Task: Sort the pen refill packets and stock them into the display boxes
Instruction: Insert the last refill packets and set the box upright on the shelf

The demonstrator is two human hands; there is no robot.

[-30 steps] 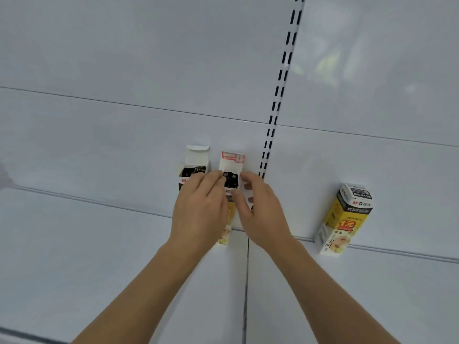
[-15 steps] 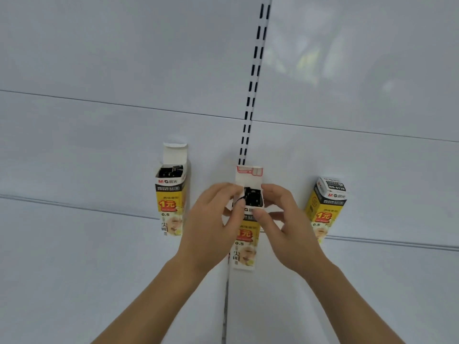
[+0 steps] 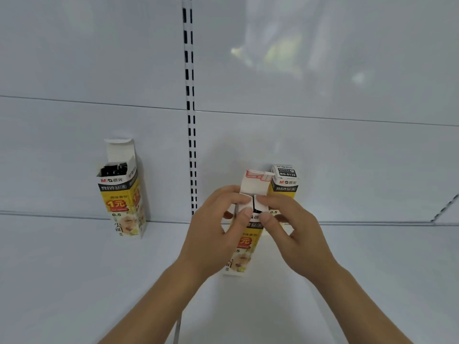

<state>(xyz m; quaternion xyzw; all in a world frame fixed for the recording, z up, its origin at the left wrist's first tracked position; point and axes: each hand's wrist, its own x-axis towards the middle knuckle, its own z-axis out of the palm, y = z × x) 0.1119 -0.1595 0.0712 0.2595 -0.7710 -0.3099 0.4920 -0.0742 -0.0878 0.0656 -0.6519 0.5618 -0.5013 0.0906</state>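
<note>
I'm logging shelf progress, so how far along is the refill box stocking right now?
Looks done: the open yellow cardboard box on the left stands on the white shelf, dark refills showing at its top. In hand: the left hand and right hand fold flaps on the middle yellow box. Left: the closed yellow box behind appears unopened.

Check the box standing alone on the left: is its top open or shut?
Open. The left box stands upright with its white top flap raised, and dark refill ends show in the mouth. How full it is cannot be told.
</note>
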